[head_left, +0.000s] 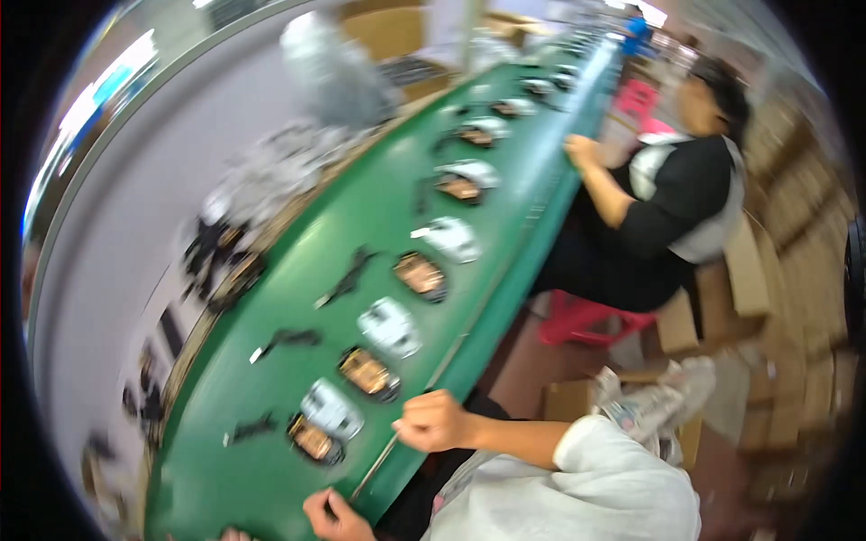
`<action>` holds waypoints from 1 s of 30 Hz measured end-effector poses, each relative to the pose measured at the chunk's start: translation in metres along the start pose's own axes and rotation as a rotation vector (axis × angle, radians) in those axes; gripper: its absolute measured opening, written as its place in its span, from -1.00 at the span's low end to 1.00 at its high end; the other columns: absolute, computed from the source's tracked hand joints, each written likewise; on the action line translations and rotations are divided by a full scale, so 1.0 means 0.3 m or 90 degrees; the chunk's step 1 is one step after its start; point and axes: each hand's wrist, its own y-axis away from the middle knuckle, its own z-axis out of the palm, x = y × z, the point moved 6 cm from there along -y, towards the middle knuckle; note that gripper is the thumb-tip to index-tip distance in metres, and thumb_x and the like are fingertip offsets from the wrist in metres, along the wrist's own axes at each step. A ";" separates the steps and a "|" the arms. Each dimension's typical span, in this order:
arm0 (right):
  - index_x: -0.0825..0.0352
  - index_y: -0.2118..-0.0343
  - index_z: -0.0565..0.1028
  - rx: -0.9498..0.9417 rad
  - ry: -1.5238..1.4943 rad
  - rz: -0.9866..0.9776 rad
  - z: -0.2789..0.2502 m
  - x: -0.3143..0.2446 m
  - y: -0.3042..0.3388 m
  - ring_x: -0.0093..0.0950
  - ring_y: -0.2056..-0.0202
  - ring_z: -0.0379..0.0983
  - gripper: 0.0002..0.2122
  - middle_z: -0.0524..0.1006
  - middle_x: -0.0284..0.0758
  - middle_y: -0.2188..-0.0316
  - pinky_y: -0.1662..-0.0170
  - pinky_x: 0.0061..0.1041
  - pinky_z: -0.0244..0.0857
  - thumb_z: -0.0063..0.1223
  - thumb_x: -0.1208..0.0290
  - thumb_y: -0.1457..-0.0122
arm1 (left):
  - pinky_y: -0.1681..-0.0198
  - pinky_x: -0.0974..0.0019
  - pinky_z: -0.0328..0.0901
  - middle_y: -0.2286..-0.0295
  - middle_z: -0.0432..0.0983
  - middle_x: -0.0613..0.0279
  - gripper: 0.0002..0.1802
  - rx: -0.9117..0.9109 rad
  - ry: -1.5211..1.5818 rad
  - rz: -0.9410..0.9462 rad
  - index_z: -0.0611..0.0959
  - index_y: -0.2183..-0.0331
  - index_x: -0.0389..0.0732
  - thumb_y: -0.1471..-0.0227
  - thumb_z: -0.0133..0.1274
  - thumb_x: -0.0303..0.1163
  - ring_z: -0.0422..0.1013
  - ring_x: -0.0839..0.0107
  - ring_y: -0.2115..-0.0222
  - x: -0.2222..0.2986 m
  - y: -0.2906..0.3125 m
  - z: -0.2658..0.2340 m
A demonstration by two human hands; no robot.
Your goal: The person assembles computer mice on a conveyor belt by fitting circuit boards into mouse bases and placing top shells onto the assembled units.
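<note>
My right hand (433, 421) is closed in a fist at the near edge of a green conveyor belt (244, 379); nothing shows in it. Lower down, my left hand (336, 516) is curled shut by the same edge, with no object visible in it. Closest to both hands lie a white plastic shell (332, 408) and a dark oval housing (315, 439) with a copper-coloured inside. Beside them on the belt is a short black cable (251, 430) with a white end. Similar sets continue up the belt, including another white shell (390, 326) and another housing (368, 373).
A co-worker in black and white (677, 189) sits on a pink stool (591, 317) farther along. Left of the belt, a ledge holds black parts (221, 261) and clear plastic bags (329, 77). Cardboard boxes (776, 298) stack at right. Fingertips (234, 535) show at the bottom edge, owner unclear.
</note>
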 end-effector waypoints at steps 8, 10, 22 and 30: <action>0.25 0.77 0.15 -0.072 0.013 0.064 -0.078 0.010 -0.001 -0.45 0.74 -0.11 -0.63 0.14 -0.42 0.78 0.66 -0.46 -0.11 0.13 0.69 0.09 | 0.60 0.34 0.02 0.75 0.13 0.33 -0.58 0.080 0.046 0.005 0.24 0.74 -0.18 0.11 0.12 -0.65 0.02 0.39 0.68 0.265 -0.030 -0.001; 0.26 0.76 0.14 -0.090 -0.017 0.074 -0.081 0.019 0.001 -0.46 0.72 -0.10 -0.64 0.14 -0.41 0.76 0.64 -0.48 -0.11 0.10 0.70 0.07 | 0.63 0.36 -0.03 0.77 0.10 0.35 -0.55 0.085 0.055 -0.001 0.21 0.75 -0.18 0.09 0.11 -0.67 -0.05 0.43 0.71 0.280 -0.015 -0.008; 0.28 0.72 0.09 -0.095 -0.067 0.095 -0.074 0.017 0.001 -0.53 0.66 -0.11 -0.65 0.10 -0.43 0.74 0.58 -0.53 -0.13 0.01 0.72 0.00 | 0.66 0.41 -0.02 0.76 0.14 0.38 -0.57 0.098 0.067 -0.030 0.28 0.75 -0.18 0.06 0.14 -0.64 -0.02 0.51 0.72 0.281 -0.001 -0.021; 0.28 0.74 0.12 -0.082 -0.006 0.090 -0.072 0.012 0.002 -0.49 0.69 -0.09 -0.65 0.13 -0.42 0.76 0.61 -0.51 -0.10 0.05 0.71 0.03 | 0.65 0.39 0.00 0.73 0.22 0.37 -0.68 0.068 0.036 0.010 0.41 0.70 -0.20 0.06 0.16 -0.62 0.00 0.48 0.73 0.290 0.018 -0.057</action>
